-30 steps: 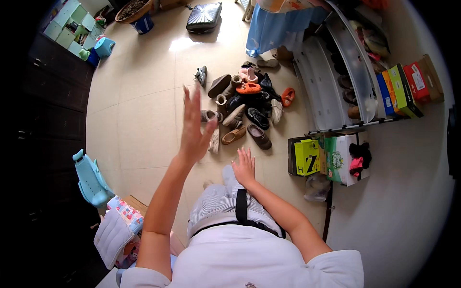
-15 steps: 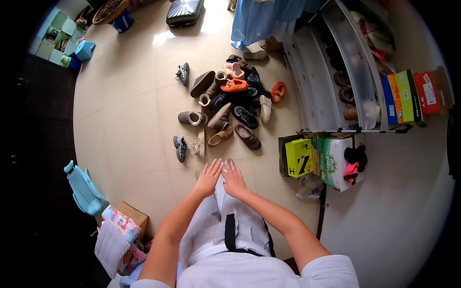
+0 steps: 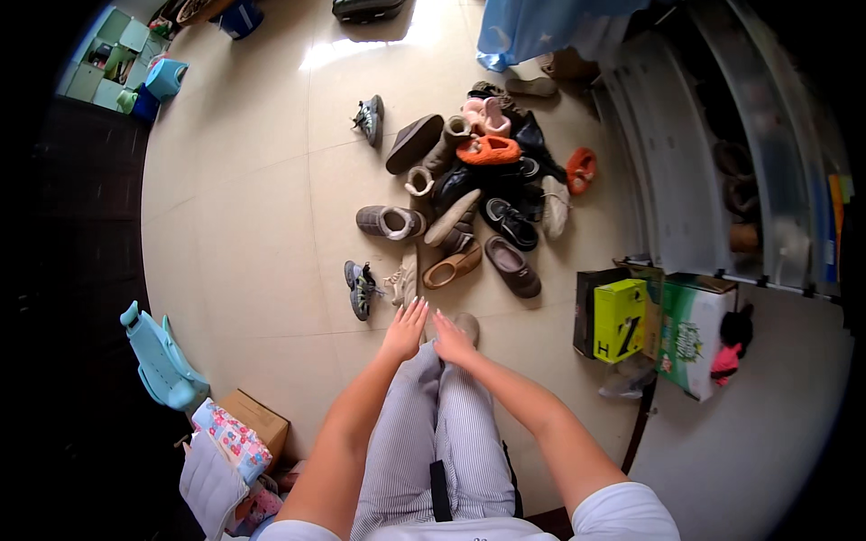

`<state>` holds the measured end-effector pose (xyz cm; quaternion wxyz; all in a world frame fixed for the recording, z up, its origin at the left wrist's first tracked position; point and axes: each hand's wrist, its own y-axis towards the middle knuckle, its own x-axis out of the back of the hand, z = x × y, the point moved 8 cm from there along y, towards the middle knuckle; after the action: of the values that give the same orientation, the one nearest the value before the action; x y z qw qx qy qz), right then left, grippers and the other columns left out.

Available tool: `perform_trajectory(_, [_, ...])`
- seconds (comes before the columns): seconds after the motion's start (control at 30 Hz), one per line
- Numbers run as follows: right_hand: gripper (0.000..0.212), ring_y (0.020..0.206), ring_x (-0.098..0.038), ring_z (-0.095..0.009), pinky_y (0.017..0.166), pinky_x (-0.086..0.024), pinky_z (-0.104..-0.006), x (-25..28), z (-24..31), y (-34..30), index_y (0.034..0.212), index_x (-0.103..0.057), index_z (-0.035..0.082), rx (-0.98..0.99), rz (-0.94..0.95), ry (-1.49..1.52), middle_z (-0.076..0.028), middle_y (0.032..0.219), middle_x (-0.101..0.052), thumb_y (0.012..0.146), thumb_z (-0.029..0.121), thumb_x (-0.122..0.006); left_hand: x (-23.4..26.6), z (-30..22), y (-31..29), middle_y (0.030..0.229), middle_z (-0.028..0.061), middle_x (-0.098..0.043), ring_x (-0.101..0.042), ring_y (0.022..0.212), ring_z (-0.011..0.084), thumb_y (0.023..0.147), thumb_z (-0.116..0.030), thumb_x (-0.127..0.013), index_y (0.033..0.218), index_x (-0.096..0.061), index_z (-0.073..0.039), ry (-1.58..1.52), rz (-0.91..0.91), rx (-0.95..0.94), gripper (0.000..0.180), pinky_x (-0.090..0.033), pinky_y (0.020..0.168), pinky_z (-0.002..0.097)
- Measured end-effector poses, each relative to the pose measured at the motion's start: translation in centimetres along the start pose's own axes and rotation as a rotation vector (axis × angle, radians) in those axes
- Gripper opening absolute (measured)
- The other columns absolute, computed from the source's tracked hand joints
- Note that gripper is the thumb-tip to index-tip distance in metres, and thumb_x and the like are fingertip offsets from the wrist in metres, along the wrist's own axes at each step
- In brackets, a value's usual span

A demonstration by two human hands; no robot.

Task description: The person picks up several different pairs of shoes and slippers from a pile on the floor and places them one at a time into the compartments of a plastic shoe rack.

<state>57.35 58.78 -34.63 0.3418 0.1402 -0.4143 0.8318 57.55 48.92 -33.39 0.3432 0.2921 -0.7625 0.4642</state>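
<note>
My left hand (image 3: pixel 405 334) and my right hand (image 3: pixel 453 343) hover side by side above my striped trousers. Both are empty, with fingers stretched out. Just past the fingertips lies a jumbled pile of shoes on the floor. Nearest my left hand are a cream lace-up shoe (image 3: pixel 406 276) and a grey sneaker (image 3: pixel 361 290). A tan slipper (image 3: pixel 453 266) and a brown clog (image 3: pixel 512 267) lie farther on. An orange fuzzy slipper (image 3: pixel 488 151) tops the heap; its look-alike, another orange slipper (image 3: pixel 581 171), sits at the right. Another grey sneaker (image 3: pixel 369 120) stands apart at the far left.
A shoe rack (image 3: pixel 672 153) with translucent panels stands at the right, footwear inside. Before it are a yellow-green box (image 3: pixel 620 320) and a green-white carton (image 3: pixel 690 334). A light-blue plastic seat (image 3: pixel 161 356) and a cardboard box (image 3: pixel 254 422) are at the left. Blue curtain fabric (image 3: pixel 532 32) hangs behind.
My view has shifted, so the shoes and boxes appear farther right. My hands have drawn slightly apart, fingers still stretched out. The shoes keep their arrangement.
</note>
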Motion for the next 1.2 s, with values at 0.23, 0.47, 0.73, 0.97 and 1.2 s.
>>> perform_trajectory(0.23, [0.045,0.114,-0.053,-0.026,0.095,-0.042,-0.0371,-7.6,-12.5,13.6,0.121,-0.057,0.014,-0.2,0.296,-0.014,-0.012,0.122,-0.057,0.076,0.013,-0.049,-12.2,6.0,9.1,0.15,0.0138,-0.017,-0.016,0.139,0.0284,0.072,-0.002,-0.049,0.143,-0.015,-0.001,-0.172,0.205,0.076,0.08,-0.018,0.112,0.0435])
perform_trajectory(0.47, [0.048,0.11,-0.055,-0.028,0.093,-0.044,-0.0361,-10.9,-22.3,21.0,0.123,-0.056,0.013,-0.305,0.202,0.065,-0.014,0.12,-0.058,0.076,0.014,-0.053,-25.6,9.2,15.9,0.149,0.0168,-0.021,-0.035,0.13,0.0255,0.066,0.0,-0.054,0.145,-0.011,-0.003,-1.009,0.28,0.269,0.089,-0.034,0.102,0.031])
perform_trajectory(0.73, [0.061,0.118,-0.05,-0.025,0.092,-0.045,-0.0361,-14.5,-21.4,23.0,0.136,-0.04,0.015,-0.196,0.187,-0.103,-0.006,0.145,-0.031,0.077,0.014,-0.056,-29.8,12.2,18.9,0.14,0.0222,-0.033,-0.041,0.122,0.0263,0.063,0.002,-0.063,0.146,-0.004,-0.002,-1.383,0.134,0.595,0.102,-0.041,0.092,0.0316])
perform_trajectory(0.97, [0.045,0.11,-0.053,-0.029,0.088,-0.047,-0.0395,-15.2,-23.2,20.6,0.12,-0.05,0.014,-0.283,0.161,-0.045,-0.009,0.123,-0.045,0.076,0.013,-0.059,-30.0,10.9,18.0,0.133,0.005,-0.045,-0.048,0.101,0.012,0.072,0.001,-0.057,0.143,-0.023,-0.003,-1.727,0.355,0.599,0.079,-0.044,0.077,0.0263])
perform_trajectory(1.2, [0.032,0.102,-0.055,-0.028,0.082,-0.048,-0.04,-15.9,-23.5,18.6,0.103,-0.055,0.007,-0.312,-0.043,-0.118,-0.012,0.115,-0.049,0.074,0.013,-0.067,-30.6,10.5,14.8,0.134,0.0012,-0.046,-0.049,0.103,0.0123,0.076,-0.012,-0.056,0.145,-0.022,-0.009,-1.502,0.382,0.73,0.077,-0.041,0.084,0.0301])
